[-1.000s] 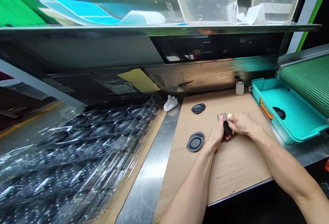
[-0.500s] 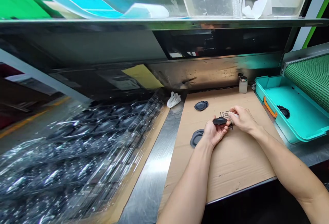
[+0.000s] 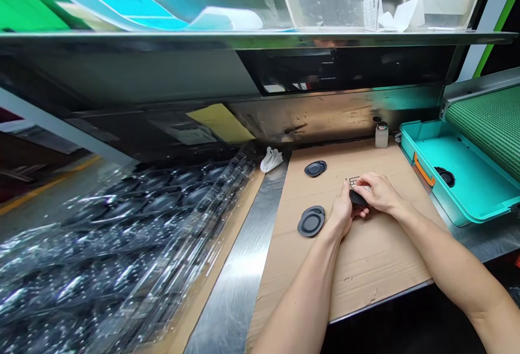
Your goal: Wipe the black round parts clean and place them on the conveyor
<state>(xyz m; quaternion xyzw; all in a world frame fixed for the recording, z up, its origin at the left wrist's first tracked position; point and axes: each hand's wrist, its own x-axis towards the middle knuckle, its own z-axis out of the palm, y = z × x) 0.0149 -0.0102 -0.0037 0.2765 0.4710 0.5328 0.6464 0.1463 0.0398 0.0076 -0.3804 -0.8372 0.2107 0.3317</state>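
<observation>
My left hand [image 3: 343,210] is closed around the edge of a round black plastic part [image 3: 358,198], held just above the cardboard sheet [image 3: 390,256]. My right hand [image 3: 378,191] bends over the same part with its fingers pressed to the top of it. A small white thing [image 3: 367,187], too small to name, shows under the right fingers. Behind the hands lies a flat piece with a printed or grid-like dark pattern [image 3: 351,182], partly covered. Two similar black parts lie to the left, one nearer [image 3: 311,221] and one farther back [image 3: 315,168].
A teal bin [image 3: 467,181] with an orange handle and a black round piece in it stands at the right, beside a green conveyor belt [image 3: 487,116]. A small bottle [image 3: 381,135] and crumpled white tissue [image 3: 271,159] sit behind. Clear plastic trays [image 3: 134,246] of black parts fill the left.
The black part has turned and moved slightly right and down in my left hand. My right hand has come in from beside it onto its top.
</observation>
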